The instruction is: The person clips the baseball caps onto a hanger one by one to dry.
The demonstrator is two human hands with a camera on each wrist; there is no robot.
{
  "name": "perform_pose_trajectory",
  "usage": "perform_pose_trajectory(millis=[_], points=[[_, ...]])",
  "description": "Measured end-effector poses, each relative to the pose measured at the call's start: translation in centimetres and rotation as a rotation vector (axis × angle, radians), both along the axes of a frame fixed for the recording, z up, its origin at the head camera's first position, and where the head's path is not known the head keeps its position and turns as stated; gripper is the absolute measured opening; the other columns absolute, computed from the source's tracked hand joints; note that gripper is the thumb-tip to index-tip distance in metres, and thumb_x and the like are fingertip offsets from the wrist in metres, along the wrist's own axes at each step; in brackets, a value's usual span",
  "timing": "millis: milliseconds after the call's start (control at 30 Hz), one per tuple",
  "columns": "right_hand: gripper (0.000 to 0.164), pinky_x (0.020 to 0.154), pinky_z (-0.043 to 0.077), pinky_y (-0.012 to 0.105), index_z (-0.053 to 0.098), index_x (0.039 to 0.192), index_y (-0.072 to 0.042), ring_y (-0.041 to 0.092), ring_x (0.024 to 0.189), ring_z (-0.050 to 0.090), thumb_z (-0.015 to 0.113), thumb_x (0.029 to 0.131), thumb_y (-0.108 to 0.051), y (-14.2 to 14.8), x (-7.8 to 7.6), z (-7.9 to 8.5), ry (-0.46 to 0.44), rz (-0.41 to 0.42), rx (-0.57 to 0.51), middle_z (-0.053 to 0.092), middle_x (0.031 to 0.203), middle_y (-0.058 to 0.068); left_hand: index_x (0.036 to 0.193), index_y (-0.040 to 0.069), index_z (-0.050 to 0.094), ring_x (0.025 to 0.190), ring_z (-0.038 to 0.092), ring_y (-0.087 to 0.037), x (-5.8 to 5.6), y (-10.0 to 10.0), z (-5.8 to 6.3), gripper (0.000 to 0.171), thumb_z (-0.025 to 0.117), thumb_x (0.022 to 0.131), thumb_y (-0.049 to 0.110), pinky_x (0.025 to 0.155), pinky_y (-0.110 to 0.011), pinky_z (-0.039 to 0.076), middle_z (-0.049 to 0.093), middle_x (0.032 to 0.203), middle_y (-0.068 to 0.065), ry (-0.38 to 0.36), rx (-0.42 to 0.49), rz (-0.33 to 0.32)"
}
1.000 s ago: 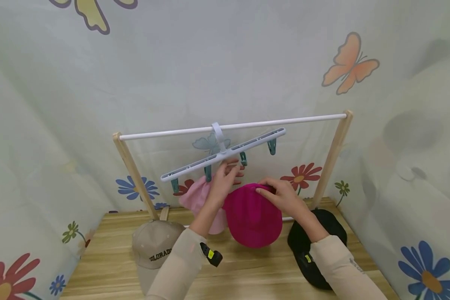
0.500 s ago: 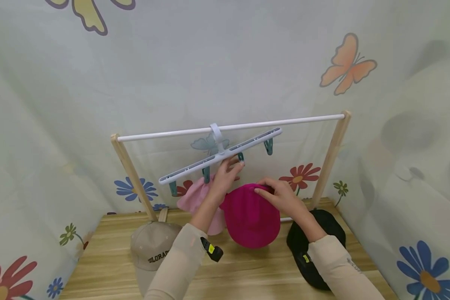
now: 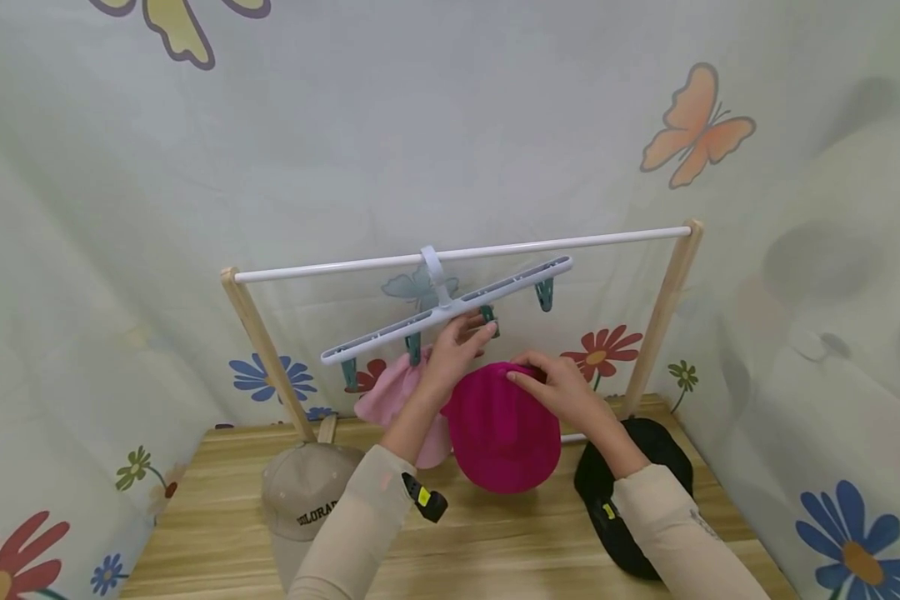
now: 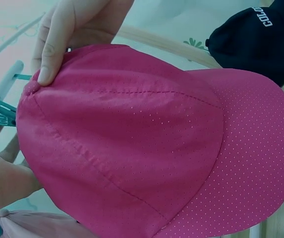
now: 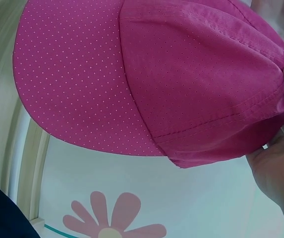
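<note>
Pinching the magenta cap (image 3: 504, 433) by its crown, the right hand (image 3: 570, 396) is holding it above the counter (image 3: 502, 542), just below the hanger (image 3: 382, 333), with the brim pointing downward. Changing most is the left hand (image 3: 448, 362): its fingers, spread beside a clip (image 3: 488, 315) a second ago, are now closing on that clip between thumb and fingers, and the clip is tilting, its lower end swung outward. Meanwhile the cap is sitting very slightly higher (a small shift, the grip unaltered). This is apparently bringing clip and crown together, so the work seems to be nearing the fastening; whether the clip is biting cloth cannot be told, its tip lying against the cap's outline in the left wrist view. Alongside, the pink cap (image 3: 384, 402) is hanging beneath another clip.
</note>
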State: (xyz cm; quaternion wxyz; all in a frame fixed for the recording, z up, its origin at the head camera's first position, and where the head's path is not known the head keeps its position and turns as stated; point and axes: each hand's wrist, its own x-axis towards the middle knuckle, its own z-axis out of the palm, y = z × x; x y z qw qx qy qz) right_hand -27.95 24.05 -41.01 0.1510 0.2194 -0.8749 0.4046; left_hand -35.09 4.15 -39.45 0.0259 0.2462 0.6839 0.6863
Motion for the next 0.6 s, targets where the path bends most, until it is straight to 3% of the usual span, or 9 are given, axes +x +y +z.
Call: perform_pose_trajectory(millis=[133, 300, 600], points=[[0.014, 0.068, 0.058, 0.025, 0.071, 0.111, -0.012, 0.012, 0.076, 0.067, 0.069, 0.098, -0.018, -0.01, -0.06, 0.06, 0.002, 0.005, 0.001, 0.074, 0.095, 0.001, 0.142, 0.014, 0.058, 0.125, 0.059, -0.022, 0.17, -0.04, 0.02, 0.048, 0.066, 0.1, 0.037, 0.104, -0.049, 0.049, 0.063, 0.137, -0.006, 0.026, 0.021, -0.031], [0.015, 0.068, 0.058, 0.025, 0.071, 0.112, -0.012, 0.013, 0.076, 0.067, 0.069, 0.098, -0.018, -0.05, -0.12, 0.12, 0.013, 0.004, 0.007, 0.074, 0.095, 0.002, 0.131, 0.014, 0.066, 0.117, 0.063, -0.018, 0.38, -0.02, 0.09, 0.042, 0.069, 0.098, 0.039, 0.101, -0.041, 0.052, 0.069, 0.127, -0.002, 0.054, 0.039, -0.042], [0.015, 0.068, 0.058, 0.025, 0.071, 0.111, -0.011, 0.013, 0.075, 0.066, 0.07, 0.098, -0.018, -0.08, -0.3, 0.17, 0.023, -0.018, 0.015, 0.073, 0.094, 0.001, 0.124, 0.006, 0.07, 0.114, 0.068, -0.018, 0.75, -0.18, 0.23, 0.038, 0.071, 0.097, 0.032, 0.105, -0.035, 0.049, 0.073, 0.118, -0.013, 0.091, 0.074, -0.051]])
